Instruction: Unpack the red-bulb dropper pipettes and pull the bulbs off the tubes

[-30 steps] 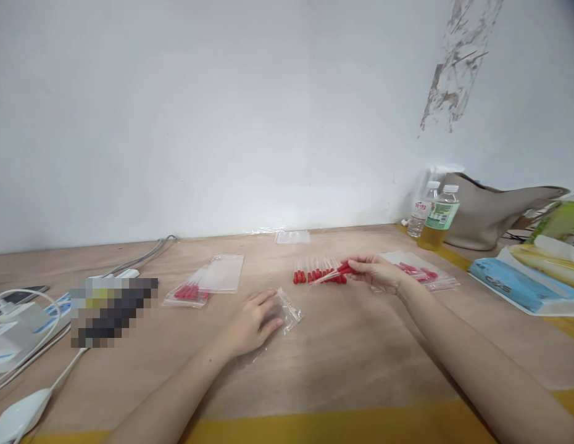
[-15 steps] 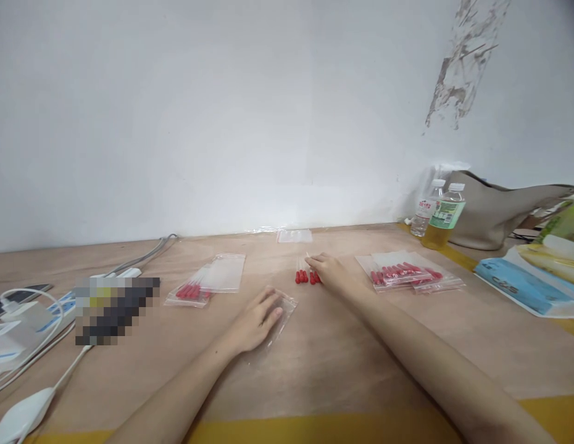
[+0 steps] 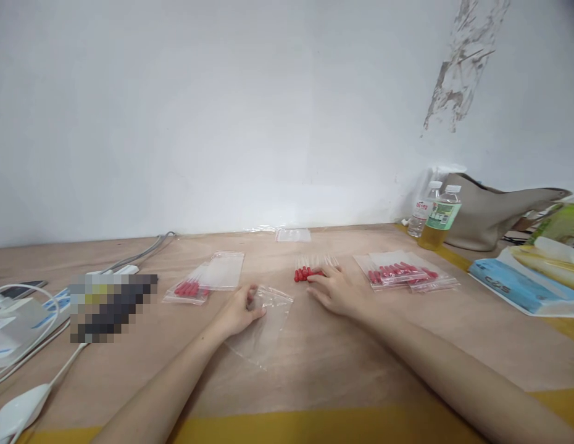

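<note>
Left hand, fingers pinched on the mouth of a clear bag lying on the bench. Right hand, fingers spread, lies flat over loose red-tipped sticks just beyond. Good practice: gather sticks parallel, tips aligned, bag mouth held wide.

A bare plywood worktop with a yellow strip along its near edge. Lying flat on it: an empty clear bag near the middle, loose red-tipped sticks just beyond, a filled bag to the left, stacked filled bags to the right. A small clear bag sits by the wall. Far left, a power strip and cables. Far right, two bottles, a beige bag and a blue packet.
</note>
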Action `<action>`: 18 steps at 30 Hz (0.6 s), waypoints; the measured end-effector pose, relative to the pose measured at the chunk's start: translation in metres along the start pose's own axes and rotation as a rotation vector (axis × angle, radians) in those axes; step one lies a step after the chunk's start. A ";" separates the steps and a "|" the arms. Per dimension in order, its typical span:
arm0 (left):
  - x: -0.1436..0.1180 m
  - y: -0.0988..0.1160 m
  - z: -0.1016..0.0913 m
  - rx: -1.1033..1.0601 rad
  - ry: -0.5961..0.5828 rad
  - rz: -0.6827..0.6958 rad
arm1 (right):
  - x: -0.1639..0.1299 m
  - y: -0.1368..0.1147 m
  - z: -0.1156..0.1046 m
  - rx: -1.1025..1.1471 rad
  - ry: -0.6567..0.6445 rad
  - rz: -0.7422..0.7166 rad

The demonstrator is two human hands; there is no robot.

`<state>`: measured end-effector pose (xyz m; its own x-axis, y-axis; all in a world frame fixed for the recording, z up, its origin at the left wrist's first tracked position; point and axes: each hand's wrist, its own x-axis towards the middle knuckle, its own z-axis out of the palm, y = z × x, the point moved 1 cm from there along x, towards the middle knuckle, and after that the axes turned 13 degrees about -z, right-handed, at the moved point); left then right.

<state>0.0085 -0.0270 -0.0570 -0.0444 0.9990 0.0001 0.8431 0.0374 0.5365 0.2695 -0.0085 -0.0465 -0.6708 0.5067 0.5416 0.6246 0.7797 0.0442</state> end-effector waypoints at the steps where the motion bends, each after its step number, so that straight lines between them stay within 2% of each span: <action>1: 0.000 0.000 0.001 -0.015 -0.023 -0.019 | -0.006 -0.004 -0.001 -0.004 0.014 -0.014; 3: 0.000 0.000 0.000 -0.053 -0.045 -0.028 | -0.017 -0.009 0.000 0.001 0.046 -0.042; 5: 0.003 -0.002 -0.007 -0.067 0.004 -0.035 | -0.024 -0.011 0.005 0.022 0.086 -0.047; 7: 0.012 -0.006 -0.022 -0.058 0.135 -0.071 | -0.028 -0.011 0.012 0.042 0.109 -0.044; 10: 0.035 -0.020 -0.054 -0.060 0.374 -0.202 | -0.028 -0.007 0.019 0.057 0.112 -0.050; 12: 0.052 -0.032 -0.072 -0.046 0.453 -0.298 | -0.026 -0.005 0.021 0.064 0.114 -0.046; 14: 0.068 -0.044 -0.082 0.021 0.471 -0.371 | -0.025 -0.004 0.022 0.068 0.125 -0.033; 18: 0.089 -0.066 -0.089 0.178 0.429 -0.489 | -0.026 -0.003 0.023 0.077 0.133 -0.014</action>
<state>-0.0991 0.0570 -0.0171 -0.6211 0.7697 0.1476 0.7459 0.5227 0.4127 0.2757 -0.0158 -0.0801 -0.6171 0.4462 0.6482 0.5797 0.8148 -0.0089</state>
